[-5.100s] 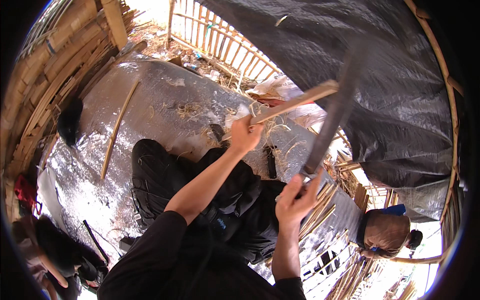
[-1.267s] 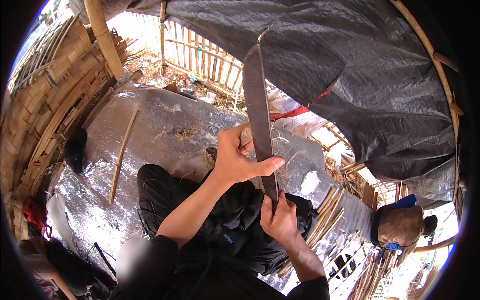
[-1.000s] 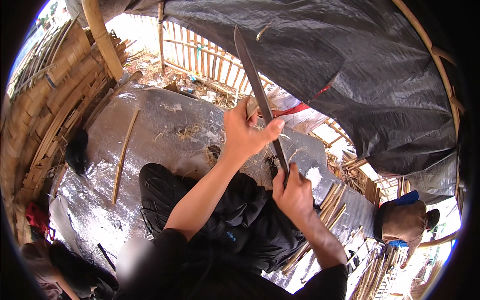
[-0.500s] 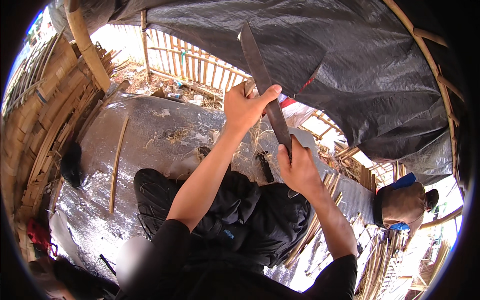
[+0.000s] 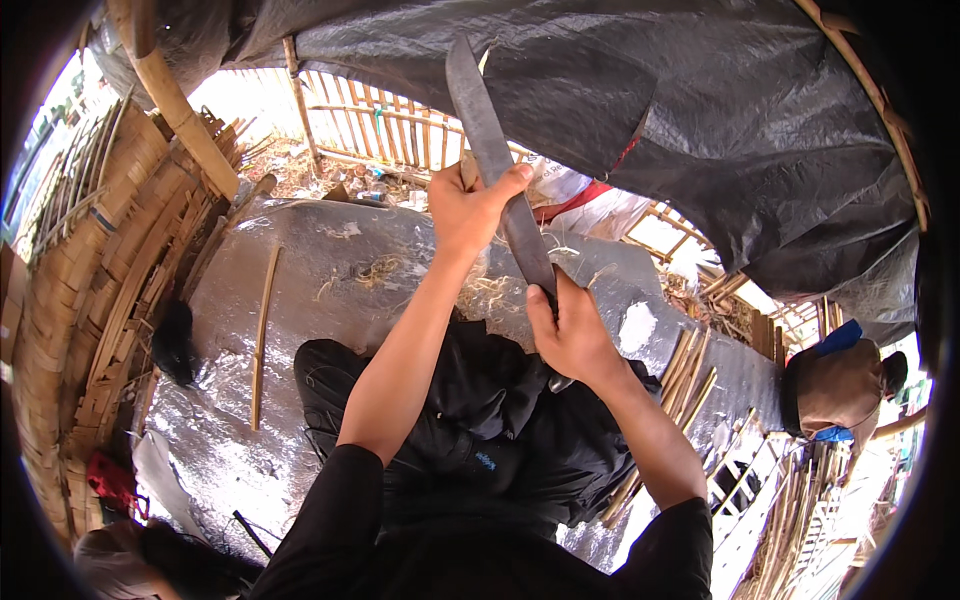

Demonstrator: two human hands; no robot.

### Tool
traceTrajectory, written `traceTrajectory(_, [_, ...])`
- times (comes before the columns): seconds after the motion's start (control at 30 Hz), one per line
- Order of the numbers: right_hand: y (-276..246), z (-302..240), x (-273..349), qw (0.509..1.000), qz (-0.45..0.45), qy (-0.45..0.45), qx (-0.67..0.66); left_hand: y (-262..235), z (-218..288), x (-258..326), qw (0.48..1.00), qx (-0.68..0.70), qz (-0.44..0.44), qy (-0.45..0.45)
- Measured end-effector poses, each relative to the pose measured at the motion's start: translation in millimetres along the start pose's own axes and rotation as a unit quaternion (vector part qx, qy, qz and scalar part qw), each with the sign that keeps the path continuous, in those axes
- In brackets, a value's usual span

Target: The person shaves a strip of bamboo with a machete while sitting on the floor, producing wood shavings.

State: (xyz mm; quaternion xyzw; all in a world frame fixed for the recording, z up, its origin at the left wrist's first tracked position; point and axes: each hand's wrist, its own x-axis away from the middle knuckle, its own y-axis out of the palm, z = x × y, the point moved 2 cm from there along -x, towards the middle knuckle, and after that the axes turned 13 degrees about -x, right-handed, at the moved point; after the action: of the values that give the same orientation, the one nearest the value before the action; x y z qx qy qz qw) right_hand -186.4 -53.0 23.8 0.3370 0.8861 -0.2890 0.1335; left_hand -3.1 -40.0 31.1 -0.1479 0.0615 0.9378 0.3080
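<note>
A long machete [image 5: 487, 130] with a dark grey blade slants up and to the left in front of me, its tip at the black sheet. My right hand [image 5: 575, 330] is closed round its handle, whose dark butt end pokes out below the fist. Midway along the blade, my left hand [image 5: 465, 212] grips it, thumb laid across the near face and fingers curled behind. A small brownish piece [image 5: 469, 172] shows between those fingers and the blade; I cannot tell its kind. Below my hands are my crossed legs [image 5: 470, 420] in black trousers.
I sit on a shiny silver mat [image 5: 215, 330] scattered with pale fibres [image 5: 380, 268]. A thin bamboo strip [image 5: 265, 340] lies left, several more strips [image 5: 690, 375] right. Woven bamboo [image 5: 95, 290] stands left. A black plastic sheet [image 5: 560, 80] hangs ahead. Another person [image 5: 130, 560] is partly visible lower left.
Both hands and the machete have shifted slightly left in the view, and the blade leans a little more to the left. The view itself has shifted. Both grips stay.
</note>
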Motion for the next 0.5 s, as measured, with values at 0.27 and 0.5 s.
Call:
traceTrajectory(0.27, [20, -1, 5, 0.984, -0.007, 0.032, 0.175, -19, -10, 0, 0.999, -0.025, 0.003, 0.039])
traceTrajectory(0.5, [21, -3, 1, 0.987, -0.004, 0.041, 0.153, -19, -11, -1, 0.999, -0.005, 0.021, 0.046])
